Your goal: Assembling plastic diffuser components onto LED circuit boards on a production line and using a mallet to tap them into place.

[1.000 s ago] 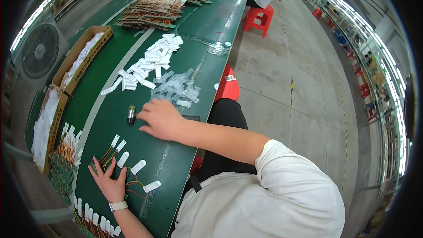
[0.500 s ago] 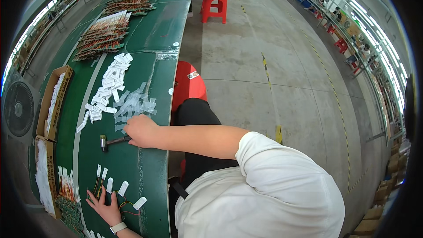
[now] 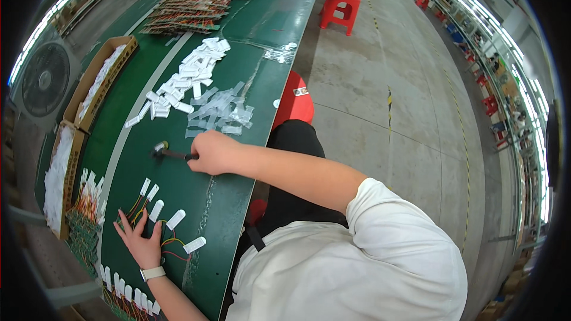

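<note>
My right hand (image 3: 215, 153) is closed round the dark handle of a small hammer (image 3: 172, 153), its head pointing left over the green tabletop. Whether the head touches the table, I cannot tell. My left hand (image 3: 141, 245) rests with spread fingers beside a wired piece, whose centre it partly hides. Around those fingers, red, yellow and dark wires run to white oval-ended plastic cases (image 3: 176, 220) and to two slim white tabs (image 3: 148, 189). Just beyond my right hand lies a heap of clear plastic strips (image 3: 220, 113).
Past the strips is a pile of white plastic cases (image 3: 193, 70). Cardboard boxes (image 3: 77, 160) with white contents line the left, near wired green boards (image 3: 83, 232) and a fan (image 3: 46, 78). Stacked wired boards (image 3: 190, 12) stand farther off. A person sits by a red stool (image 3: 340, 12).
The view has turned, so the table sits farther right and higher. My right hand has taken hold of the hammer, and its head has tilted. My left hand stays spread by the wires.
</note>
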Motion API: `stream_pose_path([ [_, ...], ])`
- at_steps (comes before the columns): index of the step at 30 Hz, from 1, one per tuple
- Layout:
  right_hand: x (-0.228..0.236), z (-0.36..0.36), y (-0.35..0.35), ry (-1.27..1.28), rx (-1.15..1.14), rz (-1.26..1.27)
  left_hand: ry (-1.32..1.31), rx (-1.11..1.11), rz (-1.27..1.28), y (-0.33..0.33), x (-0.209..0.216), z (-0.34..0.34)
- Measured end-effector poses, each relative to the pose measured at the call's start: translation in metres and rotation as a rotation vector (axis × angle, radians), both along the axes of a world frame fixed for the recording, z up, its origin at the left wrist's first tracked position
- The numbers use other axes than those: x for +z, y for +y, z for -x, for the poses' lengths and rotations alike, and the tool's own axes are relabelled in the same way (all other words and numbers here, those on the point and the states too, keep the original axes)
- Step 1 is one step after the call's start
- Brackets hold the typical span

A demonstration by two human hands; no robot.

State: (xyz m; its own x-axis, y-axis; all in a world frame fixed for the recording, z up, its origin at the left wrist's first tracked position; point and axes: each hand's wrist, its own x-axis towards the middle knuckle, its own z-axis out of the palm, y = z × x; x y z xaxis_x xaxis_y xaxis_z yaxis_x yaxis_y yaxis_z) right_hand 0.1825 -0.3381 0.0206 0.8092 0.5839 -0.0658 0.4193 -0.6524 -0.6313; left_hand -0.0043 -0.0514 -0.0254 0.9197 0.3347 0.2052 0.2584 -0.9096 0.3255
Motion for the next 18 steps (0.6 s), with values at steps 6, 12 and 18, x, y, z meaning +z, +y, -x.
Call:
stream_pose_path([
  [6,0.015,0.003,-0.009,0.565,0.009,-0.508,0.001,0.022,0.004,-0.001,-0.006,-0.003],
  [12,0.017,0.032,-0.025,0.862,0.205,-0.719,-0.104,-0.064,-0.102,-0.004,0.003,-0.005],
  [18,0.017,0.06,-0.009,0.851,-0.014,-0.703,-0.033,0.069,-0.061,-0.003,-0.004,0.003],
])
